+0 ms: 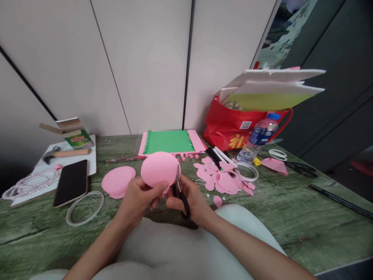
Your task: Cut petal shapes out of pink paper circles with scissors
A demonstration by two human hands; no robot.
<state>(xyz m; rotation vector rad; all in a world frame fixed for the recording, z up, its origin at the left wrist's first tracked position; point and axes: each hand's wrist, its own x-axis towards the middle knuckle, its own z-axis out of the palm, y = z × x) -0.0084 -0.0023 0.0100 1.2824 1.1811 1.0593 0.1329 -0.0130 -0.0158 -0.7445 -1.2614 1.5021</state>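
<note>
A round piece of pink paper [159, 169] is pinched in my left hand [145, 196], thumb on its near face. My right hand [189, 198] is closed around the black handles of the scissors [184, 204]. Their metal blades point away from me and meet the right edge of the paper; part of that edge is behind the blades and fingers. To the left lies a stack of pink paper circles [118, 181]. Right of my right hand spreads a pile of pink paper cut-offs [225, 182], with one small piece [217, 201] nearer to me.
At left are a phone [71, 182], a tape roll [84, 208], bead strings [35, 182], a hammer [68, 153] and a small box [77, 138]. Green paper [169, 140] lies at the back. A water bottle [259, 138], red bag [221, 126], another tape roll [247, 172] and black pen [340, 200] are right.
</note>
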